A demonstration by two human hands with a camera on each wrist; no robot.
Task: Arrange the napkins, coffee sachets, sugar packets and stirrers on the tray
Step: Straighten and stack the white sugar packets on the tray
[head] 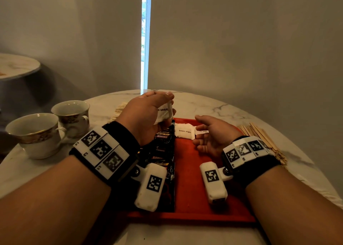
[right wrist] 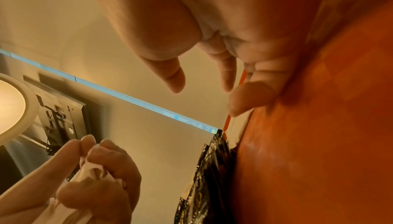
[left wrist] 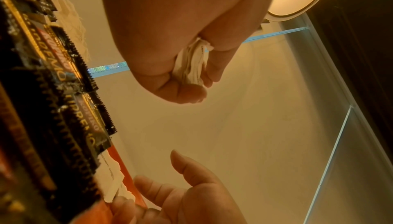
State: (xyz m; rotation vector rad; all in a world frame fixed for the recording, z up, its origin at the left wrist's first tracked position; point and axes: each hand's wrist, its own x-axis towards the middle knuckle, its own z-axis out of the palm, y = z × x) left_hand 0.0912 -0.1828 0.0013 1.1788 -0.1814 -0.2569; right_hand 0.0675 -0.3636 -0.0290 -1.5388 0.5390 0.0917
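Observation:
A red tray (head: 187, 192) lies before me on the marble table. Black coffee sachets (head: 163, 152) run in a column down its left side. At its far end lie white brown-sugar packets (head: 184, 131). Above the far ends of the sachets, my left hand (head: 148, 113) grips a bunch of sugar packets (head: 164, 113), whose white ends show between its curled fingers (left wrist: 191, 66). My right hand (head: 211, 135) rests on the tray with relaxed fingers and raised thumb, its fingertips touching the rightmost sugar packet (head: 201, 131). It holds nothing in the right wrist view (right wrist: 212, 62).
Wooden stirrers (head: 263, 140) lie in a pile on the table right of the tray. A stack of napkins (head: 118, 111) sits behind my left hand. Two gold-trimmed cups (head: 37, 133) (head: 73, 114) stand at the left. The round table's edge curves close on both sides.

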